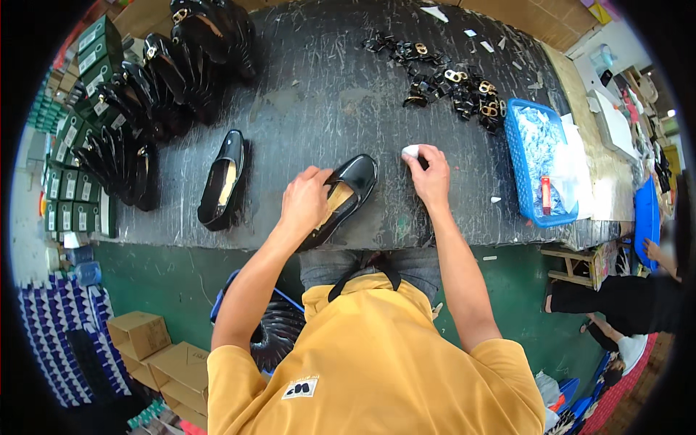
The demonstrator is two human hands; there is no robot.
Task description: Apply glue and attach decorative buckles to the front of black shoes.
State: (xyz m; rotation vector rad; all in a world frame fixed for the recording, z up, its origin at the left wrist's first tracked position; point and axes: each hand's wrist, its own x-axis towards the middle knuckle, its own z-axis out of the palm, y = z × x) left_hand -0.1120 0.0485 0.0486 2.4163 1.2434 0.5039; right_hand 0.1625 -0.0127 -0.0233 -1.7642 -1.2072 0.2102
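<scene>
My left hand (pixel 304 199) grips the side of a black patent loafer (pixel 356 175) by its opening, with the toe angled away and to the right. The loafer rests on the dark worktable (pixel 312 116) near its front edge; the hand covers part of the heel end. Just right of the toe, my right hand (pixel 433 177) pinches a small white wad (pixel 411 151), perhaps cloth or foam. The matching black loafer (pixel 223 177) stands by itself to the left, untouched.
Rows of black shoes (pixel 156 87) and green shoeboxes (pixel 72 185) crowd the left. Black straps with gold buckles (pixel 464 90) lie at the back right, beside a blue basket (pixel 516 163). Cardboard boxes (pixel 177 370) stand on the floor. Other people (pixel 616 301) are at the right.
</scene>
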